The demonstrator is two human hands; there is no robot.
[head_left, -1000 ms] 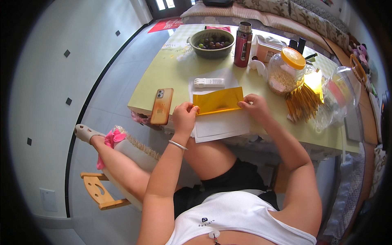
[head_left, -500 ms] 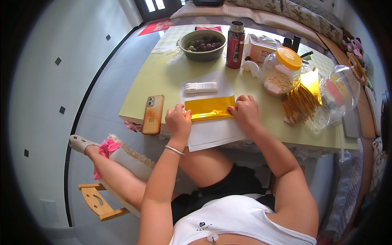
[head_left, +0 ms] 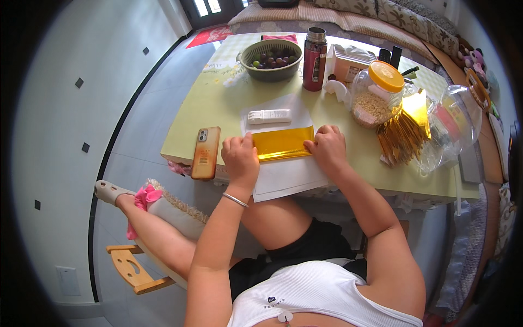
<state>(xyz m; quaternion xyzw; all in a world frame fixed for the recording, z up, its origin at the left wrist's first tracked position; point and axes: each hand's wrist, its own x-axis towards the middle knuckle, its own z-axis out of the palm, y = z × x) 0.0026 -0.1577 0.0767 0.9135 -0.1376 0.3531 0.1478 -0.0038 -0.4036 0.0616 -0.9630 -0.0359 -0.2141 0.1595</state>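
A shiny gold foil sheet point(head_left: 284, 144), folded into a long rectangle, lies over white paper point(head_left: 286, 179) near the table's front edge. My left hand point(head_left: 240, 158) is closed on the foil's left end, its fingers curled over the top. At the other end, my right hand point(head_left: 328, 148) pinches the right edge between thumb and curled fingers. Just beyond the foil, a white plastic tool point(head_left: 269, 116) rests on the paper; its exact kind is unclear. A phone in an orange-brown case point(head_left: 206, 153) lies to the left of my left hand.
Farther back on the table point(head_left: 188, 111) stand a basket of grapes point(head_left: 271, 61), a red thermos point(head_left: 314, 60) and a tissue box point(head_left: 351, 61). To the right are a yellow-lidded jar point(head_left: 376, 95), a stack of gold foil sheets point(head_left: 403, 133) and a clear plastic bag point(head_left: 449, 122).
My left hand has shifted slightly right and now covers more of the foil's left end. The right hand keeps its grip, and the foil stays in nearly the same place.
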